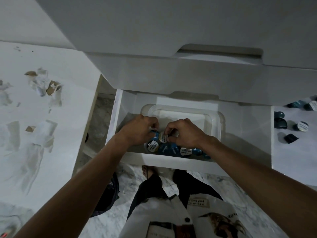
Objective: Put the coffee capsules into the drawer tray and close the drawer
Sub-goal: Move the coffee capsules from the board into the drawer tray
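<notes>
A white drawer (171, 162) stands pulled out below me. Inside it sits a clear plastic tray (214, 117) holding several blue and white-lidded coffee capsules (169, 149) along its near side. Both my hands are down in the tray. My left hand (139, 131) pinches a blue capsule (155, 134) at the tray's near left. My right hand (185, 133) grips a white-lidded capsule (162, 136) right beside it. More capsules (291, 125) lie loose on the white surface to the right of the drawer.
A closed white drawer front (188, 73) with a cut-out handle overhangs the open one. On the left a white top (42, 100) carries torn paper and cardboard scraps. Marble floor, my legs and a dark bag (108, 194) lie below the drawer.
</notes>
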### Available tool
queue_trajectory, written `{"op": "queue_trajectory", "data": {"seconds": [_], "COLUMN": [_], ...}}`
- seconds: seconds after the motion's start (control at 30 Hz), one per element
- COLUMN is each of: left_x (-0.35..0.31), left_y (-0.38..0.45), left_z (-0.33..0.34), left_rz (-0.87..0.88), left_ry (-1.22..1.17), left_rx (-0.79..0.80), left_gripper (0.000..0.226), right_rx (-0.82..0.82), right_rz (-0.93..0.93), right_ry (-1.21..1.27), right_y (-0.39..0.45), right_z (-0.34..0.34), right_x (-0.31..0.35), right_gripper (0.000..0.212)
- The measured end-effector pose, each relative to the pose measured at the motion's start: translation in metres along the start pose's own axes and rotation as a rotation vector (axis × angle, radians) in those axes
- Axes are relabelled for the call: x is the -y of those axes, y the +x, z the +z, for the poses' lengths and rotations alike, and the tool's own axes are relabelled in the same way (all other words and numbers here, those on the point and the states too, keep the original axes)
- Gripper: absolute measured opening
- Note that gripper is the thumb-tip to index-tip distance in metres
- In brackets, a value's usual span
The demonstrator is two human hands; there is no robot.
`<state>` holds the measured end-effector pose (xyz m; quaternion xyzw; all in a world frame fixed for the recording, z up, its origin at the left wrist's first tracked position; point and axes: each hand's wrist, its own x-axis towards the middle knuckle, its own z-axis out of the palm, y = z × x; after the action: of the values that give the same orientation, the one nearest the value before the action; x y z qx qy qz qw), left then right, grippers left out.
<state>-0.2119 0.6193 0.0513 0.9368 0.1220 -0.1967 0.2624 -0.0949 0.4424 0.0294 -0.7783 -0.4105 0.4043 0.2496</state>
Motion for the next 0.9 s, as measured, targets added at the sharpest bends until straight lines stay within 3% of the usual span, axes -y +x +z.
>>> {"op": "queue_trajectory", "data": {"seconds": [0.23, 0.47, 0.9], "left_x": [-0.017, -0.066, -0.213], "left_y": [-0.016, -0.021, -0.014], "left_z": [-0.002, -0.007, 0.045], "left_rz": [-0.094, -0.138, 0.147], "left_ry": [-0.184, -0.388, -0.532], "left_rx": [-0.24, -0.36, -0.388], "left_gripper": [0.04, 0.042, 0.032], "right_rx": [-0.301, -0.461, -0.845], "right_rz": [0.015, 0.022, 0.186], "right_ry": [0.265, 0.428, 0.437], "right_y": [-0.014, -0.057, -0.236], "right_z": [-0.018, -0.044, -0.065], "right_x": [-0.001, 0.0, -0.052], "right_gripper": [0.04, 0.049, 0.043]}}
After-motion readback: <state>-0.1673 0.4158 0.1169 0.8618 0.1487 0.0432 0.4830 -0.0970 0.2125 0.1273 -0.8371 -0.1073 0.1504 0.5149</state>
